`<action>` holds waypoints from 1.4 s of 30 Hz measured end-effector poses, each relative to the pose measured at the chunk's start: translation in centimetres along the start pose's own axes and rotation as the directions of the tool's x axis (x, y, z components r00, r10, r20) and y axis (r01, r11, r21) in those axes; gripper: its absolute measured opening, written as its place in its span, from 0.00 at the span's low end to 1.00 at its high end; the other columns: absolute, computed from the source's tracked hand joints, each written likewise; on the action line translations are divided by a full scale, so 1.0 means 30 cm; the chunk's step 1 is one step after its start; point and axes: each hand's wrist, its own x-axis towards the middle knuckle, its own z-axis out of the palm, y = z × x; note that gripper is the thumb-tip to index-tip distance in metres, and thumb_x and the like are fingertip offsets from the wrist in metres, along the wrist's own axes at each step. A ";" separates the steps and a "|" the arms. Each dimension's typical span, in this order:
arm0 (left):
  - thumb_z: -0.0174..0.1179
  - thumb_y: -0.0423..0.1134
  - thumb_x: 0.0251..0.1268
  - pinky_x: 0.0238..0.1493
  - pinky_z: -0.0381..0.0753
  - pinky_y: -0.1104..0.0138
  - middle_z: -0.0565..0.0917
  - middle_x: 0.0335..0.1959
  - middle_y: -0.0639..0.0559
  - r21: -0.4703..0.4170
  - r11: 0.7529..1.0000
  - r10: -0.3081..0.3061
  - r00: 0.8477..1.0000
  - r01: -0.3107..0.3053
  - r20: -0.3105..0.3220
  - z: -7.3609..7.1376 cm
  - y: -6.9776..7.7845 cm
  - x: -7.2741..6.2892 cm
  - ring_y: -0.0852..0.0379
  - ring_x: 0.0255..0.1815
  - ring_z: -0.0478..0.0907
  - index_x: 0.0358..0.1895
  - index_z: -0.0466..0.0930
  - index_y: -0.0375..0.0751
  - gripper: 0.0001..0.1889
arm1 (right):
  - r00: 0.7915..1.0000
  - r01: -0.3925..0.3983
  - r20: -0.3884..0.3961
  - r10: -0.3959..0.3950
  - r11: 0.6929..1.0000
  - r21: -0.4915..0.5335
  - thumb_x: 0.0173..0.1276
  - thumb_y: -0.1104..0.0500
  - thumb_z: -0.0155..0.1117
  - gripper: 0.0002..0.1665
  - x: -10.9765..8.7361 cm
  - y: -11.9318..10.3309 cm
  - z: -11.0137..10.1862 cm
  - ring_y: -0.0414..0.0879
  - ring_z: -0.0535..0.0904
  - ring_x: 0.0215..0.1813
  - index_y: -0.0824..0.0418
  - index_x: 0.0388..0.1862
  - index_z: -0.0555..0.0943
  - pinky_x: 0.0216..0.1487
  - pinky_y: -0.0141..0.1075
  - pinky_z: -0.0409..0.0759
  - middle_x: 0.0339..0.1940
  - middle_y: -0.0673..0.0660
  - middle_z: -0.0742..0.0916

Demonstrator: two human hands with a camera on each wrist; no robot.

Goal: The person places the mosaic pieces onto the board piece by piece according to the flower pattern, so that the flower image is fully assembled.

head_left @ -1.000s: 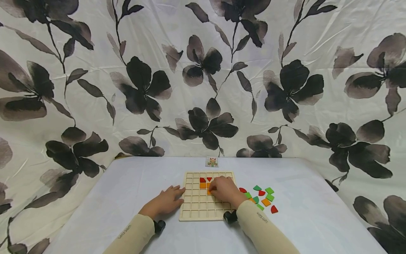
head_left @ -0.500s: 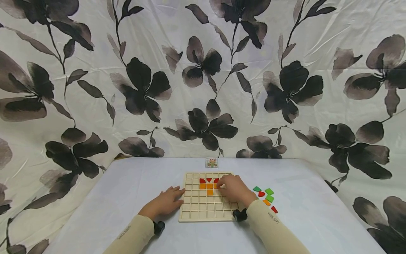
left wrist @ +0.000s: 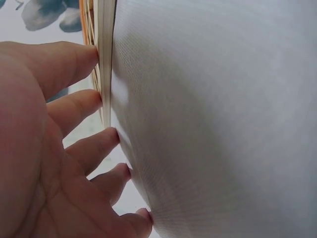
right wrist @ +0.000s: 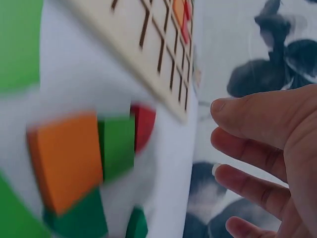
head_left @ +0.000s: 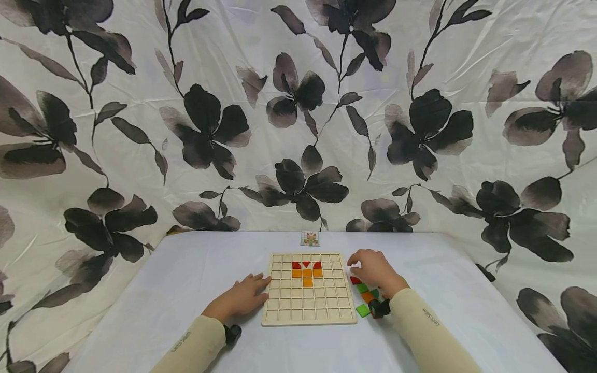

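Observation:
A square wooden grid board (head_left: pixel 310 324) lies on the table. In its upper rows sit two red rounded pieces, one being the left red piece (head_left: pixel 296 266), with a red triangle (head_left: pixel 306 264) between them. Below are several orange squares (head_left: pixel 307 282). My left hand (head_left: pixel 241 297) lies with fingers spread, fingertips touching the board's left edge (left wrist: pixel 106 64). Just off the board's right edge hovers my right hand (head_left: pixel 374 269), fingers loosely bent and apart, holding nothing in the right wrist view. Loose pieces lie below it: a red piece (head_left: pixel 355 280), a green piece (right wrist: pixel 119 148) and an orange piece (right wrist: pixel 69 161).
A small picture card (head_left: pixel 310 238) with a coloured pattern lies beyond the board. Another green piece (head_left: pixel 363 310) is near the board's lower right corner. The right wrist camera (head_left: pixel 380 307) hides part of the loose pieces. Floral cloth (head_left: pixel 298 129) hangs behind the white table.
My right hand has left the board and moved right, over the loose pieces. The red and orange pieces at the right of the pattern now show fully. My left hand stays put.

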 end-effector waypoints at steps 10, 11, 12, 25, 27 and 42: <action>0.54 0.50 0.70 0.71 0.50 0.34 0.63 0.74 0.41 -0.004 1.000 -0.006 1.000 0.006 0.001 0.005 -0.005 0.002 0.35 0.77 0.53 0.71 0.67 0.47 0.28 | 0.992 -0.116 0.047 0.118 0.992 -0.041 0.64 0.55 0.68 0.12 -0.019 0.132 -0.013 0.50 0.79 0.48 0.53 0.46 0.86 0.56 0.53 0.73 0.45 0.52 0.87; 0.53 0.50 0.70 0.71 0.49 0.34 0.63 0.75 0.42 -0.005 1.000 -0.008 1.000 0.008 0.002 0.005 -0.005 0.002 0.35 0.77 0.53 0.71 0.67 0.47 0.28 | 0.990 -0.130 0.056 0.132 0.991 -0.040 0.64 0.54 0.68 0.12 -0.021 0.143 -0.012 0.49 0.79 0.47 0.53 0.46 0.86 0.56 0.53 0.73 0.44 0.52 0.87; 0.53 0.50 0.70 0.71 0.50 0.34 0.63 0.74 0.42 -0.004 1.000 -0.008 1.000 0.008 0.002 0.005 -0.005 0.003 0.35 0.77 0.53 0.71 0.67 0.47 0.28 | 0.987 -0.141 0.066 0.144 0.989 -0.041 0.64 0.54 0.68 0.12 -0.023 0.153 -0.010 0.49 0.78 0.45 0.54 0.46 0.86 0.56 0.53 0.73 0.43 0.52 0.86; 0.54 0.49 0.70 0.71 0.50 0.34 0.63 0.74 0.41 0.001 1.000 -0.007 1.000 0.007 -0.002 -0.003 0.002 -0.003 0.35 0.77 0.53 0.71 0.67 0.47 0.28 | 0.966 -0.226 0.121 0.229 0.974 -0.035 0.62 0.53 0.68 0.15 -0.048 0.203 0.011 0.49 0.77 0.43 0.59 0.46 0.86 0.58 0.60 0.71 0.44 0.55 0.86; 0.54 0.49 0.70 0.71 0.50 0.34 0.63 0.74 0.41 0.000 1.000 -0.005 1.000 0.005 -0.003 -0.004 0.002 -0.002 0.35 0.77 0.53 0.71 0.67 0.47 0.28 | 0.967 -0.223 0.115 0.225 0.974 -0.031 0.62 0.54 0.69 0.14 -0.050 0.201 0.013 0.49 0.76 0.42 0.59 0.45 0.86 0.58 0.60 0.71 0.43 0.54 0.86; 0.55 0.49 0.70 0.71 0.50 0.34 0.64 0.74 0.41 0.004 1.000 -0.006 1.000 0.006 -0.001 -0.001 0.003 -0.001 0.35 0.77 0.53 0.71 0.67 0.47 0.28 | 0.966 -0.250 0.078 0.247 0.968 0.033 0.61 0.60 0.69 0.11 -0.053 0.174 0.015 0.47 0.73 0.37 0.54 0.43 0.82 0.47 0.46 0.75 0.34 0.51 0.83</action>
